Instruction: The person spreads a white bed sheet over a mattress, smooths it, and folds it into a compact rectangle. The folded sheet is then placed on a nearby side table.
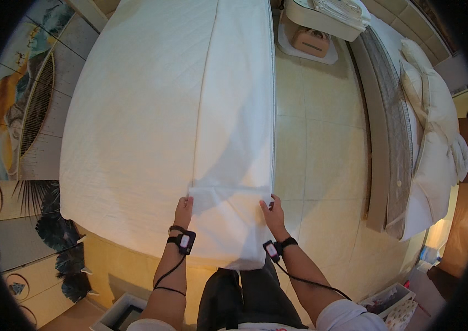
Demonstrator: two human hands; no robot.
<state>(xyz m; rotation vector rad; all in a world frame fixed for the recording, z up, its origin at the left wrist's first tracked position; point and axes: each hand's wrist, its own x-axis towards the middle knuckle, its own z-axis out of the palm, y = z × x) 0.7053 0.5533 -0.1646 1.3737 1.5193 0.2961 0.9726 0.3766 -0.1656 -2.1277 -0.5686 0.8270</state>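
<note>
A long white sheet (238, 103) lies folded lengthwise along the right side of a bed with a white cover (134, 124). Its near end is turned back in a flap (229, 202) close to the bed's foot. My left hand (184, 211) pinches the flap's left corner between thumb and fingers. At the right corner, by the mattress edge, my right hand (273, 211) has thumb and fingertips on the cloth. Both wrists carry black straps with small cabled devices.
Right of the bed runs a tiled floor (325, 157). Beyond it stands a second bed (387, 136) with white pillows (432, 145). A white nightstand (325, 16) holding folded linens (341, 10) is between the beds, a pink case (311, 41) below. Open bins (395, 300) (114, 310) stand behind on both sides.
</note>
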